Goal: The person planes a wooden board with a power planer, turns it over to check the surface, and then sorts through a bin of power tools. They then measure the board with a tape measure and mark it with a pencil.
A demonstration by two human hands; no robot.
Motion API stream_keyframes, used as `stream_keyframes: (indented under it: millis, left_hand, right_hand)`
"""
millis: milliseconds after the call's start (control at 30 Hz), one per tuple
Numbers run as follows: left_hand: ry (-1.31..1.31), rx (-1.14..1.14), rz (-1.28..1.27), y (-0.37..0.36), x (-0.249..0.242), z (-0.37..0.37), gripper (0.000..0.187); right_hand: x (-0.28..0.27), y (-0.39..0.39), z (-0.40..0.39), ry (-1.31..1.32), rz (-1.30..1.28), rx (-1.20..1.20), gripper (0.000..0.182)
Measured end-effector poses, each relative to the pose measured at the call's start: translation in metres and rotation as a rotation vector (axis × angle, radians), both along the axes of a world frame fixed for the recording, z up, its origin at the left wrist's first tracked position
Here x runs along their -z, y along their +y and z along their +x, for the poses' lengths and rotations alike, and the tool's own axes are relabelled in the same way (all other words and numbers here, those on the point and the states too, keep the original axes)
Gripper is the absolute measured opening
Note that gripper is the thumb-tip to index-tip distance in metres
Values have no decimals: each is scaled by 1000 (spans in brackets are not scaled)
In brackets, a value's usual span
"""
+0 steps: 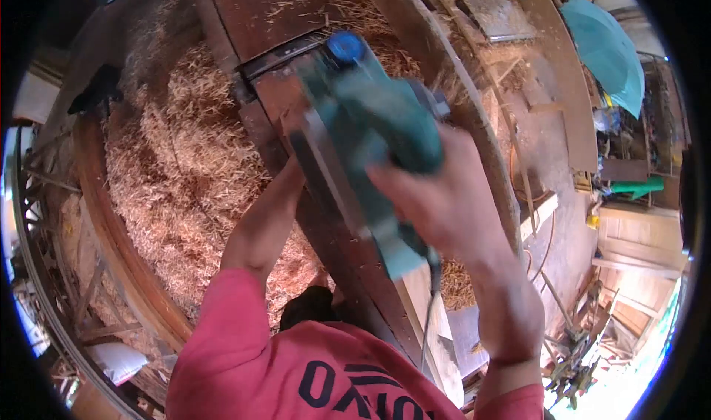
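A green power planer (370,146) with a blue round knob (345,47) at its front lies over a dark reddish wooden board (355,272). Wrapped round its rear handle is my right hand (437,190), slightly blurred. A dark cord (433,301) runs from the tool's back end toward my body. My left forearm reaches up to the tool's left side; the hand itself is hidden behind the planer, so its fingers do not show. Ahead of the tool, a dark metal clamp or bar (285,53) crosses the board.
Wood shavings (192,175) are heaped left of the board. A curved timber (122,250) stands further left, and a long rough-edged plank (452,72) runs along the right. A teal umbrella (603,46) is at the upper right. Pale lumber (641,238) lies at the right.
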State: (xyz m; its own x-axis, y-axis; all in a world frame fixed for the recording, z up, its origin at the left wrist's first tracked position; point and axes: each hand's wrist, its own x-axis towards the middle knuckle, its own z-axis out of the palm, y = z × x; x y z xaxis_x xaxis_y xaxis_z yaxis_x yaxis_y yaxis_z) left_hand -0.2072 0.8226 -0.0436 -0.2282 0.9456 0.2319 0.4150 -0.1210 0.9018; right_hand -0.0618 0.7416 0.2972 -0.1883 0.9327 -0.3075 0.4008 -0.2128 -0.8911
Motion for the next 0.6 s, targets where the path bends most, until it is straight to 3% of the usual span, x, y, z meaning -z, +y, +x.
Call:
stream_keyframes:
  millis: [33,67,133,167,267,300,333,433,533,600]
  left_hand:
    - [-10,11,-4,2,4,-1,39]
    - [-14,29,-7,5,5,-4,40]
    - [16,41,-14,2,10,-15,43]
    - [34,40,-10,3,11,-18,44]
    - [57,74,-19,5,21,-26,47]
    - [49,102,-24,6,23,-28,49]
    - [38,137,-30,8,26,-27,50]
    - [26,226,-39,12,29,-22,54]
    - [51,277,-67,18,19,-28,58]
    - [75,289,-99,10,6,-32,61]
  right_hand:
    - [2,23,-9,-46,-18,14,30]
    - [17,51,-15,-65,263,-40,30]
    - [8,93,-32,-272,79,-2,46]
    - [-1,96,-28,-124,107,-61,52]
    - [35,103,-35,-1,184,89,66]
    - [23,78,-21,14,132,48,76]
    - [39,64,-13,-181,213,73,77]
    - [20,-58,44,48,143,93,67]
    - [-4,-212,105,170,-95,96,51]
    - [-25,-322,144,172,-343,185,51]
